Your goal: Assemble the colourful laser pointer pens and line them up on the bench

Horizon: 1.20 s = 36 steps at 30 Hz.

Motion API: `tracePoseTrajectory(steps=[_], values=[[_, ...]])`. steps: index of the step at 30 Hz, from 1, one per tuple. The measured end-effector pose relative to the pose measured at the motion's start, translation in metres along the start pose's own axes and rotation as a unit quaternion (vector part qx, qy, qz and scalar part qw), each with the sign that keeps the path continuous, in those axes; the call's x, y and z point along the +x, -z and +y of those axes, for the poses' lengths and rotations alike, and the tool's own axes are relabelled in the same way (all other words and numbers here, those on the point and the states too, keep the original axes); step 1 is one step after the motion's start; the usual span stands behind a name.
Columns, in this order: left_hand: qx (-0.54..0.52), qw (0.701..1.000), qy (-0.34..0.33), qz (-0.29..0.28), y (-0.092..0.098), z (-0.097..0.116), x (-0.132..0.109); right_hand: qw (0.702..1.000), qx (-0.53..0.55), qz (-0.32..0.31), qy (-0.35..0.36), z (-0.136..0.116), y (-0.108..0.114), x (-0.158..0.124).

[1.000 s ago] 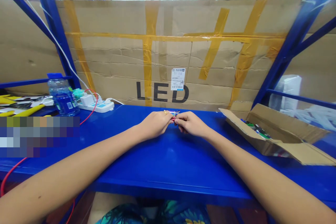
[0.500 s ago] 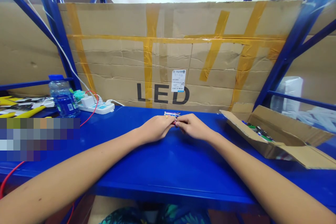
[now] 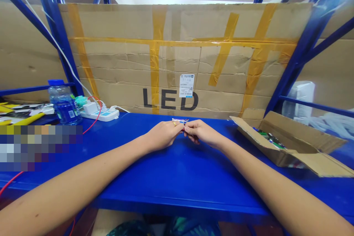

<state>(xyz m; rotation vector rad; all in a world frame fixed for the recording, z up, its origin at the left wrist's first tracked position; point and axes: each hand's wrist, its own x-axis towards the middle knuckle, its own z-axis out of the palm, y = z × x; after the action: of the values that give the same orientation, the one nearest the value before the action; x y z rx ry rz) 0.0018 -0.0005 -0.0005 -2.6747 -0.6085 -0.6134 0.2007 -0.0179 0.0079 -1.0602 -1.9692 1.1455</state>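
Observation:
Near the back of the blue table (image 3: pixel 166 177), my left hand (image 3: pixel 163 135) and my right hand (image 3: pixel 201 132) meet at the fingertips. Both are closed around a small item with red and dark parts, mostly hidden by the fingers. Just behind my left fingers shows a shiny silver and purple pen-like piece (image 3: pixel 179 120); whether it joins the held item I cannot tell.
An open cardboard box (image 3: pixel 290 155) with several pens stands at the right. On the left are a blue-capped bottle (image 3: pixel 65 105), a white power strip (image 3: pixel 106 115), a red cable and yellow-handled items. A large cardboard sheet (image 3: pixel 124 70) rises behind the table.
The fingers of my right hand have shifted slightly around the item, and the lower ones now show more. Less of the shiny piece is visible. The camera view has moved a little.

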Motion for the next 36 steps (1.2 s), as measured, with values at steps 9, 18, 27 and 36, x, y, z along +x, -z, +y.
tracePoseTrajectory(steps=[9,18,27,36], values=[[-0.028,0.996,0.090,-0.003,0.007,0.008,0.006,0.928,-0.363,0.045,-0.064,-0.013,0.065,-0.021],[-0.044,0.995,0.086,-0.032,0.010,0.009,0.005,0.866,-0.398,-0.049,-0.299,0.001,0.054,-0.021],[-0.052,0.994,0.067,-0.062,0.006,0.010,0.003,0.875,-0.478,-0.047,-0.067,-0.004,0.023,-0.016],[-0.063,0.995,0.022,-0.072,0.002,0.015,0.002,0.984,-0.153,-0.093,-0.022,-0.007,0.008,-0.009]])
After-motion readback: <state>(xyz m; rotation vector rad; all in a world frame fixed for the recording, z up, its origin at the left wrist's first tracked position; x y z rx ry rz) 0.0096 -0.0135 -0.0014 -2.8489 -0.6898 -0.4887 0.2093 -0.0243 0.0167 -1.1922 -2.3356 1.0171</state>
